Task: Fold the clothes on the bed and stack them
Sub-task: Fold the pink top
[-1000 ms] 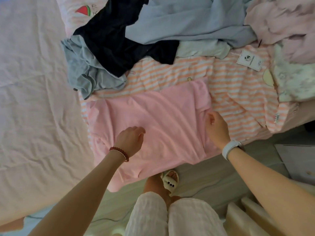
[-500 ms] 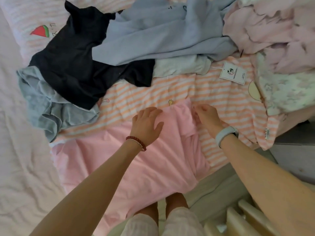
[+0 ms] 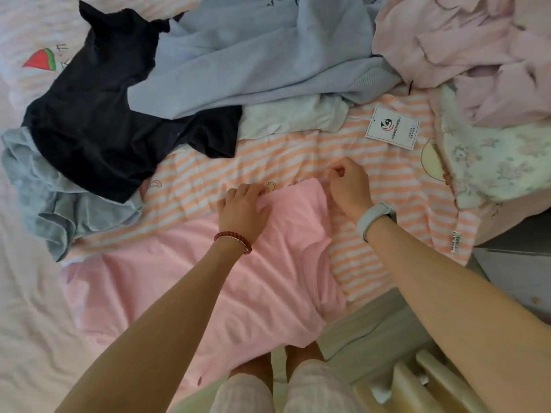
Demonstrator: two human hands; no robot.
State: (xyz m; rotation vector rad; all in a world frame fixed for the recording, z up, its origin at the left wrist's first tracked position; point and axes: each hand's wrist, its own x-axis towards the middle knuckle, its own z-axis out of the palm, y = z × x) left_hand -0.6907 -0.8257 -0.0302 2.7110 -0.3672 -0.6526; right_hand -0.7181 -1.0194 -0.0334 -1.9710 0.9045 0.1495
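the left hand lies on the far edge of the pink garment, its fingers curled down over the cloth and gripping the folded edge. just to its right, the right hand has thumb and fingers pinched together at the top right corner of the same garment, on the striped cloth; whether it actually holds fabric cannot be told. the pink garment spreads flat from both hands back toward the person, hanging a little over the edge of the bed. under it and beyond the hands lies an orange-and-white striped garment, with a white paper tag past the right hand. farther out from the left hand sits a black garment, partly over a grey-blue one to its left. a pale blue top lies across the black one, beyond both hands. to the right of the right hand are a floral piece and a heap of pale pink clothes. the left wrist wears a red bead bracelet, the right wrist a white band.
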